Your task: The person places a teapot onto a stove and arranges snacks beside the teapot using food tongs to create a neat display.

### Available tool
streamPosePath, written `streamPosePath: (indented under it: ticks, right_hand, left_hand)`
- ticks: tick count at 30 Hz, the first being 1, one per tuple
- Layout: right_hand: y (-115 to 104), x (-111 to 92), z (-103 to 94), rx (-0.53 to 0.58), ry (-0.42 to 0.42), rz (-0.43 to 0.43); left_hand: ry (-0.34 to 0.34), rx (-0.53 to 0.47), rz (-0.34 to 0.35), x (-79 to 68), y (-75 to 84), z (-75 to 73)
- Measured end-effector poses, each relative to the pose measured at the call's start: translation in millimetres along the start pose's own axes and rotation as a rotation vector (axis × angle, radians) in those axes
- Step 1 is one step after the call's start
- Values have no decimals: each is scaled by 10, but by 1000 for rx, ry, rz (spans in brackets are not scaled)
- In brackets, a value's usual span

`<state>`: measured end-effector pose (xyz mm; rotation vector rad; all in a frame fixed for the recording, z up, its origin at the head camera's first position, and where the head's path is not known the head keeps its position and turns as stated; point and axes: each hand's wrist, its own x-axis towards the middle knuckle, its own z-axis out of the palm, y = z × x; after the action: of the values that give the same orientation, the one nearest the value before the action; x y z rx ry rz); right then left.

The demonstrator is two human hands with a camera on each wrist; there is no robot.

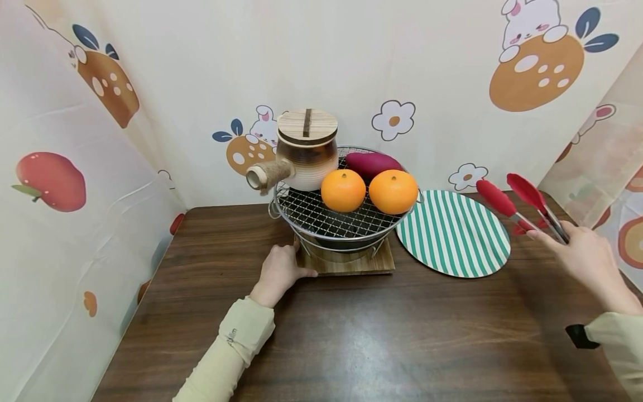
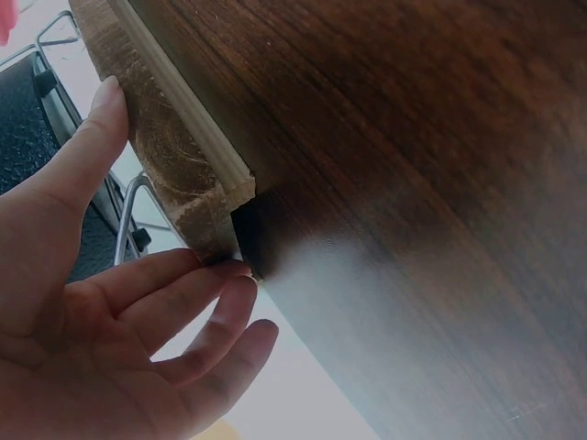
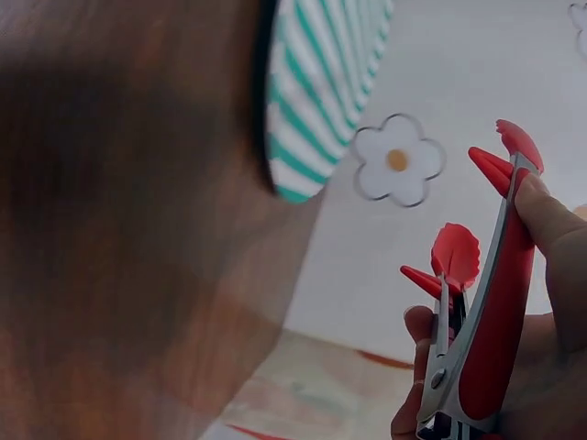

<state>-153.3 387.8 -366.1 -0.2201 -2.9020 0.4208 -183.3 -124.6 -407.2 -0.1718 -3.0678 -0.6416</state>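
Observation:
My left hand (image 1: 281,271) grips the left front corner of a square wooden board (image 1: 351,268), its thumb along the front edge; the left wrist view shows fingertips (image 2: 240,286) at the corner. A round stove with a wire grill (image 1: 346,224) stands on this board. My right hand (image 1: 593,259) holds red-tipped tongs (image 1: 494,198) raised over the table's right side, their two arms spread with nothing between the tips. Two oranges (image 1: 344,191) and a purple sweet potato (image 1: 373,164) lie on the grill beside a lidded clay pot (image 1: 308,167).
A round green-and-white striped mat (image 1: 452,234) lies on the dark wooden table (image 1: 321,335), right of the stove. Printed curtains (image 1: 427,67) hang behind the table and at both sides. The pot's rope-wrapped handle (image 1: 273,174) sticks out to the left past the grill.

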Motion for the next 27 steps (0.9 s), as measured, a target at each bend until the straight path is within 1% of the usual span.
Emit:
streamPosePath:
  ticks: [3, 6, 13, 19, 23, 27]
  right_hand:
    - [88, 1, 66, 7, 14, 13]
    - [160, 6, 115, 2, 8, 38]
    - [263, 15, 179, -45, -41, 116]
    - [351, 23, 234, -59, -77, 171]
    - [424, 13, 272, -81, -125, 218]
    - [479, 2, 306, -85, -153, 240]
  left_hand:
    - [2, 2, 4, -1, -3, 1]
    - [5, 1, 7, -1, -5, 6]
    - [5, -2, 9, 5, -6, 10]
    - [-3, 9, 9, 6, -6, 8]
    - [-4, 2, 5, 3, -3, 12]
    - [3, -3, 9, 0, 0, 12]
